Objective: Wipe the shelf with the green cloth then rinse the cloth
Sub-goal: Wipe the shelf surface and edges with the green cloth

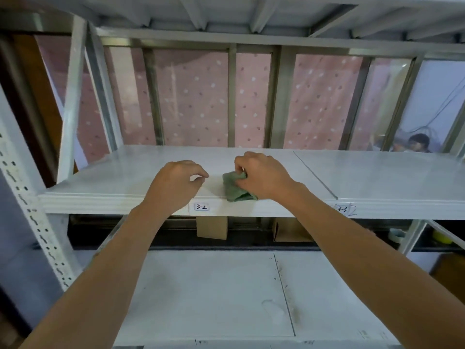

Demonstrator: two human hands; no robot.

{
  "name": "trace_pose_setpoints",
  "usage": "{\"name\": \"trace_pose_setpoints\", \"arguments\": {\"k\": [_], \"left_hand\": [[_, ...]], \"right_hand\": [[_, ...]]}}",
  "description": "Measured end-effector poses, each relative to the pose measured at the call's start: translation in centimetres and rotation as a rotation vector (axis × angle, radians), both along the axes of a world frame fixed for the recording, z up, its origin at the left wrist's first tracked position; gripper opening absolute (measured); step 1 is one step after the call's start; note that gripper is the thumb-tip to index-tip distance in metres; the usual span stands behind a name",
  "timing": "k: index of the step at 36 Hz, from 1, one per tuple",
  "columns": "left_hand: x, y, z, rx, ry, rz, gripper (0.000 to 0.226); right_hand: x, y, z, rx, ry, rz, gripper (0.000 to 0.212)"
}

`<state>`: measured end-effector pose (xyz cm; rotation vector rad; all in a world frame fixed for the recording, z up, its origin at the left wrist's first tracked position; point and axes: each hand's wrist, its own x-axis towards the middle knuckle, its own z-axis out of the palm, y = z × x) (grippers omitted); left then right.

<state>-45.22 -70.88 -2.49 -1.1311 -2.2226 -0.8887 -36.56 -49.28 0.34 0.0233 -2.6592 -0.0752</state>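
We bunch the cloth [236,186] in our right hand [261,176], fingers curled around it, at the shelf [120,177] front edge for wiping pressure. Our left hand [173,183] rests beside it, loosely curled and holding nothing, likely steadying us.

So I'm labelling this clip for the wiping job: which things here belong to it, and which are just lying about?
Part of the job:
green cloth, held by the right hand
shelf marked 3-2
left hand, empty

Lying about:
cardboard boxes beneath the shelf
tape roll
yellow item
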Motion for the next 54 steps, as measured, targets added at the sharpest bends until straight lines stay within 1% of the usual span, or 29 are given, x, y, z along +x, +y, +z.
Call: {"name": "trace_pose_setpoints", "arguments": {"k": [2, 4, 8, 11, 13, 16, 20, 21, 22, 24, 25, 27, 29, 31, 32, 35, 38, 40, 42, 46, 50, 54], "left_hand": [[-0.7, -2.1, -0.9, -0.005, 0.018, 0.072, 0.015], [-1.3, -4.3, -1.7, -0.017, 0.01, 0.144, 0.014], [-3.0, -7.9, -3.3, -0.051, 0.019, 0.227, 0.013], [-3.9, -9.3, -4.3, -0.053, 0.053, 0.226, 0.012], [-3.9, -9.4, -4.5, -0.035, 0.081, 0.206, 0.012], [-4.1, -8.8, -4.4, -0.015, 0.09, 0.211, 0.013], [-4.6, -7.6, -4.5, 0.022, 0.091, 0.235, 0.015], [-4.6, -7.2, -4.5, 0.027, 0.085, 0.238, 0.015], [-4.7, -6.8, -4.5, 0.027, 0.082, 0.24, 0.015], [-4.9, -6.1, -4.7, 0.018, 0.082, 0.236, 0.014], [-5.0, -5.8, -4.8, 0.016, 0.088, 0.231, 0.014], [-5.2, -5.2, -4.9, 0.032, 0.123, 0.232, 0.011], [-5.3, -4.6, -5.1, 0.045, 0.16, 0.237, 0.009], [-5.4, -4.0, -5.1, 0.047, 0.171, 0.263, 0.01], [-5.5, -3.7, -5.1, 0.054, 0.174, 0.282, 0.011], [-5.5, -3.3, -5.1, 0.119, 0.222, 0.318, 0.011], [-5.9, -3.4, -5.4, 0.143, 0.252, 0.343, 0.018], [-6.5, -3.5, -5.9, 0.115, 0.246, 0.36, 0.03], [-6.9, -3.6, -6.3, 0.077, 0.248, 0.377, 0.038], [-6.7, -3.7, -6.4, 0.09, 0.357, 0.33, 0.049], [-6.7, -4.2, -6.2, 0.117, 0.515, 0.304, 0.052], [-7.5, -6.2, -7.1, 0.162, 0.521, 0.356, 0.048]], "right_hand": [[-0.6, -0.3, -0.7, -0.009, -0.112, -0.092, 0.018], [-1.1, -0.7, -1.0, -0.013, -0.179, -0.164, 0.021], [-1.8, -1.3, -1.2, 0.022, -0.184, -0.246, 0.026], [-2.0, -1.6, -1.5, -0.039, -0.217, -0.279, 0.039], [-1.9, -1.7, -1.6, -0.031, -0.243, -0.304, 0.046], [-1.7, -1.7, -1.9, -0.083, -0.229, -0.303, 0.04], [-0.9, -1.4, -2.5, -0.145, -0.169, -0.204, 0.024], [-0.5, -1.3, -2.5, -0.184, -0.174, -0.165, 0.023], [0.0, -1.4, -2.4, -0.264, -0.191, -0.122, 0.024], [1.6, -1.4, -2.2, -0.505, -0.245, -0.041, 0.026], [2.7, -1.3, -2.1, -0.591, -0.246, -0.014, 0.026], [4.6, -0.5, -1.7, -0.67, -0.153, -0.005, 0.025], [6.1, 1.3, -1.0, -0.739, -0.003, -0.062, 0.025], [7.0, 3.8, -0.1, -0.718, 0.105, -0.198, 0.025], [7.2, 5.4, 0.2, -0.681, 0.127, -0.282, 0.026], [7.5, 9.7, -0.6, -0.544, 0.116, -0.529, 0.03], [7.4, 12.4, -2.7, -0.502, 0.074, -0.658, 0.029], [7.2, 13.0, -3.5, -0.489, 0.084, -0.676, 0.029], [6.8, 13.1, -3.5, -0.425, 0.075, -0.682, 0.029], [6.0, 13.1, -2.8, -0.283, -0.019, -0.693, 0.028], [5.5, 12.5, -2.8, -0.163, -0.089, -0.694, 0.031], [4.8, 11.5, -3.0, -0.105, -0.104, -0.669, 0.03]]}}
